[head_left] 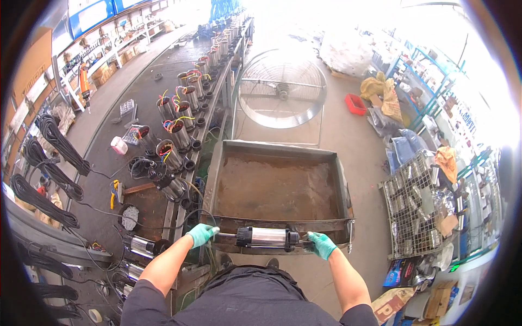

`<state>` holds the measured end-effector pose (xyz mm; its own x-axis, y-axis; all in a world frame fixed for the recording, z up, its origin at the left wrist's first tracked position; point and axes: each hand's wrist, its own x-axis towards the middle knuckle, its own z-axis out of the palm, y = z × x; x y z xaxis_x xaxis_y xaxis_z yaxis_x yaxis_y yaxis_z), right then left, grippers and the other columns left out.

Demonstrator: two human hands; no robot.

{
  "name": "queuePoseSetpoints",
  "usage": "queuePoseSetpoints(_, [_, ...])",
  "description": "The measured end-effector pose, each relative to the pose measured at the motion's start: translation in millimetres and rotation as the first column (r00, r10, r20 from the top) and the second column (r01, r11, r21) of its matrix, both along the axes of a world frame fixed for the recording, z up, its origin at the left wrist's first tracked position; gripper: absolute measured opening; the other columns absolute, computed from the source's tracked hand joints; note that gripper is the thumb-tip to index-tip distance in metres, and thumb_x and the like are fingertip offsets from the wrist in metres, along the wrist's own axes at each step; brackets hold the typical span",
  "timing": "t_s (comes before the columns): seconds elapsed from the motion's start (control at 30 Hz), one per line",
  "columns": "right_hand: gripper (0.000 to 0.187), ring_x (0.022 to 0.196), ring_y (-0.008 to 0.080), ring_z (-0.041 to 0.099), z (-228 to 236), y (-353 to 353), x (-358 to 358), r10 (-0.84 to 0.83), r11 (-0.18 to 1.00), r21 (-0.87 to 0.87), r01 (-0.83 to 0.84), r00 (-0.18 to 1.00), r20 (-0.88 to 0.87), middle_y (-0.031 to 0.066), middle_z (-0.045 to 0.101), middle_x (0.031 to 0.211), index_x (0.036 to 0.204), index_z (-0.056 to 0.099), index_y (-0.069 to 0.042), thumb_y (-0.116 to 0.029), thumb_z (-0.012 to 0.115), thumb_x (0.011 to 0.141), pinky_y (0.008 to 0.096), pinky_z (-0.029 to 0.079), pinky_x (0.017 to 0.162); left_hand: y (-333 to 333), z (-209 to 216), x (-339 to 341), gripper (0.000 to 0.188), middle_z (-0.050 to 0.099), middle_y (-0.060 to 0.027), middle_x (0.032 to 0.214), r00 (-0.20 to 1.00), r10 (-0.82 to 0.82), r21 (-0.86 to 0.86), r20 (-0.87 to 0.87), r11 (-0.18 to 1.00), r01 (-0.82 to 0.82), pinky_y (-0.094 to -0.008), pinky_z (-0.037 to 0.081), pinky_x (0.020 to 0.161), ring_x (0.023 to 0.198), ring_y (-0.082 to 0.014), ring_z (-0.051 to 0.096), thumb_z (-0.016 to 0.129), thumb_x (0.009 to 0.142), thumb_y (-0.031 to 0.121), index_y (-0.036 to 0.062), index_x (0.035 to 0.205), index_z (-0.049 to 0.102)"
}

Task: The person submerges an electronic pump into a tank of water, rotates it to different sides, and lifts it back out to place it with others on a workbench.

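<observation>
A submersible pump (268,237), a shiny steel cylinder with black ends, lies level between my hands over the near edge of a metal water tank (217,179). My left hand (202,234), in a green glove, is closed on a thin rod-like part that runs to the pump's left end. Close by it, a black cable (202,211) loops across from the bench. My right hand (322,245), also gloved in green, is closed on a small metal piece at the right end; its exact shape is partly hidden by the fingers. The tank holds brownish water (274,187).
Left of the tank runs a long bench (103,187) with rows of steel motor housings (176,135) trailing coloured wires. Yellow-handled pliers (113,194) and coiled black cables (46,163) are there too. A large round fan (283,89) stands beyond the tank. At right is a wire crate (416,206) of metal parts.
</observation>
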<state>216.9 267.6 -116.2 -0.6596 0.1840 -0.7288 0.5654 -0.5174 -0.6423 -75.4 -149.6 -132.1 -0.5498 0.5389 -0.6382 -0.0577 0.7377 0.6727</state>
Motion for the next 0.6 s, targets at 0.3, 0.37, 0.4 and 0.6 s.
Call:
queuePoseSetpoints(0.3, [0.04, 0.072, 0.0232, 0.069, 8, 4, -18, 0.182, 0.916, 0.272, -0.295, 0.909, 0.375, 0.0115, 0.071, 0.094, 0.112, 0.067, -0.002, -0.04, 0.057, 0.103, 0.0367, 0.058, 0.065, -10, -2, 25, 0.039, 0.068, -0.0111, 0.095, 0.848, 0.045, 0.26, -0.527, 0.959, 0.111, -0.0403, 0.056, 0.085, 0.084, -0.0282, 0.066, 0.064, 0.099, 0.033, 0.0025, 0.122, 0.063])
queuePoseSetpoints(0.37, [0.04, 0.066, 0.0214, 0.066, 6, 14, -19, 0.244, 0.93, 0.156, -0.334, 0.875, 0.419, 0.0095, 0.068, 0.084, 0.104, 0.066, -0.004, -0.043, 0.058, 0.101, 0.0347, 0.055, 0.06, -18, -7, 21, 0.037, 0.069, -0.0125, 0.108, 0.644, -0.063, 0.248, -0.762, 0.89, 0.381, -0.0398, 0.052, 0.092, 0.101, -0.0322, 0.066, 0.064, 0.098, 0.03, 0.0033, 0.124, 0.064])
queuePoseSetpoints(0.4, [0.04, 0.063, 0.0205, 0.064, 3, 19, -19, 0.279, 0.93, 0.098, -0.354, 0.855, 0.437, 0.0085, 0.066, 0.078, 0.1, 0.066, -0.005, -0.045, 0.059, 0.101, 0.0337, 0.054, 0.058, -17, -8, 19, 0.037, 0.069, -0.0125, 0.108, 0.645, -0.067, 0.246, -0.761, 0.89, 0.383, -0.0398, 0.052, 0.092, 0.101, -0.0322, 0.066, 0.064, 0.098, 0.03, 0.0033, 0.124, 0.064])
queuePoseSetpoints(0.6, [0.031, 0.073, 0.014, 0.063, 17, 19, -15, 0.698, 0.53, 0.42, -0.737, 0.66, 0.277, 0.0049, 0.067, 0.089, 0.106, 0.064, -0.003, -0.032, 0.069, 0.097, 0.0341, 0.055, 0.068, 10, -21, 8, 0.036, 0.064, -0.0062, 0.078, 0.873, 0.41, -0.078, 0.262, 0.911, -0.404, -0.0393, 0.058, 0.059, 0.066, -0.0221, 0.062, 0.055, 0.105, 0.036, 0.0019, 0.11, 0.066])
